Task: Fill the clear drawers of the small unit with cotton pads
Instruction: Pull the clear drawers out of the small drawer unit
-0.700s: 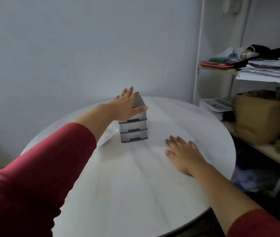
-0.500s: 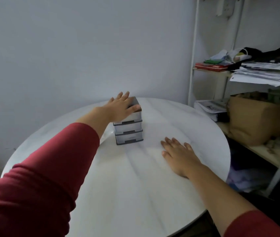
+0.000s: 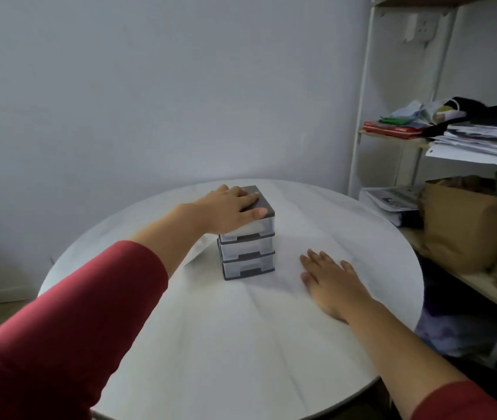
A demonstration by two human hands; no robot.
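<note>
A small drawer unit with a dark grey top and three clear drawers stands at the middle of the round white table. All three drawers are pushed in, and the top one looks white inside. My left hand lies over the unit's top, fingers across it and thumb along the front edge. My right hand rests flat on the table just right of the unit, fingers spread, holding nothing. A flat white thing lies left of the unit, partly hidden by my forearm. I cannot tell what it is.
A plain wall runs behind the table. At the right stands a white-framed shelf with stacked papers, a red book, cloth items and a brown paper bag, close to the table's right rim.
The view has shifted slightly. My left hand stays on top of the unit with its fingers drawn a little flatter. My right hand has stayed flat on the table.
</note>
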